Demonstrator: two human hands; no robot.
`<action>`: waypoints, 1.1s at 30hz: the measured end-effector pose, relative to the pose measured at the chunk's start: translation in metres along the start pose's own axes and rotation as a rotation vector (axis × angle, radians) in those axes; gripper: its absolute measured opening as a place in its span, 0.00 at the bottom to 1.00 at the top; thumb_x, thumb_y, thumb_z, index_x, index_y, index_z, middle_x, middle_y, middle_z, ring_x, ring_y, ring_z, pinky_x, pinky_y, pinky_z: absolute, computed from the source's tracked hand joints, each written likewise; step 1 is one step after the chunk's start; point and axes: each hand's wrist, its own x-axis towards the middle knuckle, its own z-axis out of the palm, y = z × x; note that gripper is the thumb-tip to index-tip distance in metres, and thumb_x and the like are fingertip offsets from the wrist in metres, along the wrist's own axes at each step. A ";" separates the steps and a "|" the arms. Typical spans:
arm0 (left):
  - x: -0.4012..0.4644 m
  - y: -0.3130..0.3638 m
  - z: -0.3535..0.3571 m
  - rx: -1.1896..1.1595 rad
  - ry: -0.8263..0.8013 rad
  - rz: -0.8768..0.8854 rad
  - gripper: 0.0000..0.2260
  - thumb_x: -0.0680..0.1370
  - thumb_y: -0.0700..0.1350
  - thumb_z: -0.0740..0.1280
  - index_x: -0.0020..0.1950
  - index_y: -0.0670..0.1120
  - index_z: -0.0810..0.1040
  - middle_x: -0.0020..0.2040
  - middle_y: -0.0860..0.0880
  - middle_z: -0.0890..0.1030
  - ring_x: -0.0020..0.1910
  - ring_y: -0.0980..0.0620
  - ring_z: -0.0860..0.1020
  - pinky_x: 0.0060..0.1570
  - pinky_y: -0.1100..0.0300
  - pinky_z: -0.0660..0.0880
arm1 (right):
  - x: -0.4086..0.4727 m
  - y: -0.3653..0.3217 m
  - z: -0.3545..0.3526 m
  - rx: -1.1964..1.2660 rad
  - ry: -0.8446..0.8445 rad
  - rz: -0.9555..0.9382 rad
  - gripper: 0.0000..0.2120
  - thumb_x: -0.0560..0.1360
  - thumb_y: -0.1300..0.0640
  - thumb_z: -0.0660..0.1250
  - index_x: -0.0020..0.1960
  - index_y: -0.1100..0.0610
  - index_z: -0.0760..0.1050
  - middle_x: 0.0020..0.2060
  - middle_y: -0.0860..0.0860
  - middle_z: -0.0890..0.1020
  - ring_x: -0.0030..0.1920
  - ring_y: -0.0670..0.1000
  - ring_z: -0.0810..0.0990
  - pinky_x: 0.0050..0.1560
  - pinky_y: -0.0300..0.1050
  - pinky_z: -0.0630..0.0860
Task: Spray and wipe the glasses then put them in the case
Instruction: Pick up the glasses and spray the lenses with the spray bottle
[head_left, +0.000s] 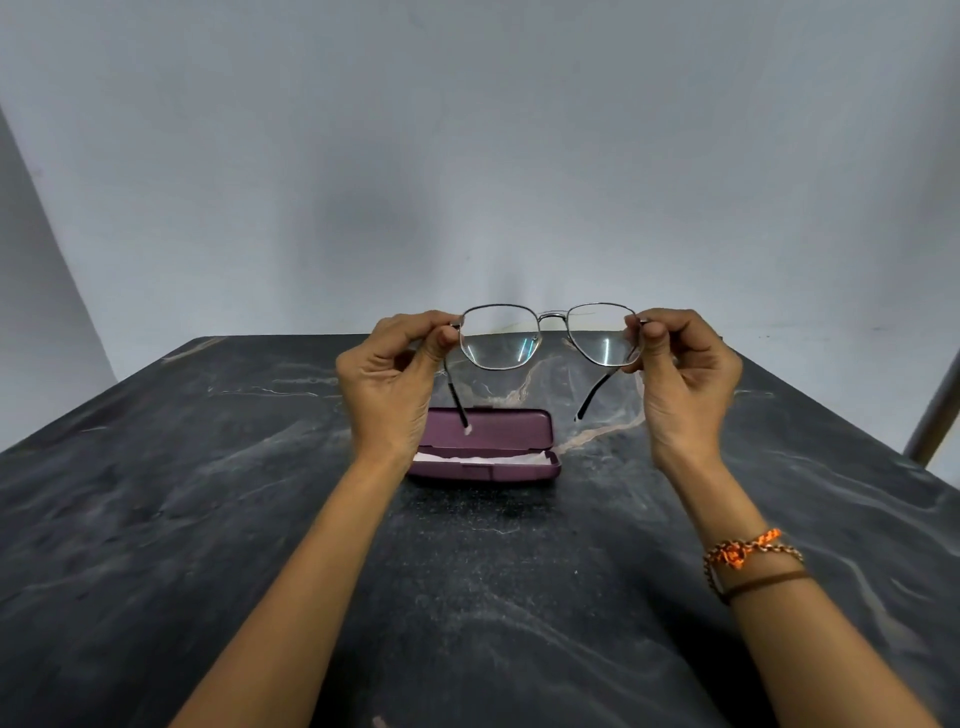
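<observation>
Above the open purple case (485, 451), left hand (388, 382) and right hand (684, 379) pinch the thin metal-framed glasses (550, 335), temples unfolded.

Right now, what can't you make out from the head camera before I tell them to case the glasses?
- No spray bottle shows anywhere in the head view; it may be out of frame.
- Case: its left end is hidden behind the left hand.
- White material inside the case: cloth or lining, cannot tell.
- Glasses: lens cleanliness unclear; only reflections show.
- Hinges are covered by the fingertips of the left hand and the right hand.
</observation>
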 end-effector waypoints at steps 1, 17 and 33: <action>-0.001 -0.001 0.000 0.025 -0.019 0.008 0.06 0.68 0.51 0.69 0.42 0.59 0.83 0.37 0.61 0.82 0.40 0.48 0.78 0.42 0.62 0.77 | 0.000 0.002 0.000 -0.007 0.017 -0.009 0.08 0.70 0.51 0.65 0.36 0.42 0.81 0.32 0.38 0.82 0.33 0.38 0.77 0.31 0.31 0.73; -0.007 -0.011 -0.001 0.305 0.004 0.237 0.13 0.69 0.32 0.71 0.52 0.35 0.76 0.45 0.50 0.79 0.40 0.66 0.79 0.42 0.70 0.76 | -0.002 0.006 -0.012 -0.432 0.025 -0.240 0.09 0.76 0.55 0.62 0.43 0.58 0.78 0.38 0.42 0.79 0.42 0.51 0.77 0.44 0.39 0.72; -0.018 0.005 0.020 0.435 -0.108 0.238 0.12 0.66 0.35 0.73 0.48 0.34 0.78 0.43 0.46 0.80 0.40 0.58 0.79 0.41 0.72 0.76 | -0.002 0.012 -0.024 -0.656 0.235 -0.223 0.11 0.76 0.59 0.61 0.48 0.62 0.80 0.38 0.46 0.79 0.46 0.49 0.70 0.44 0.55 0.73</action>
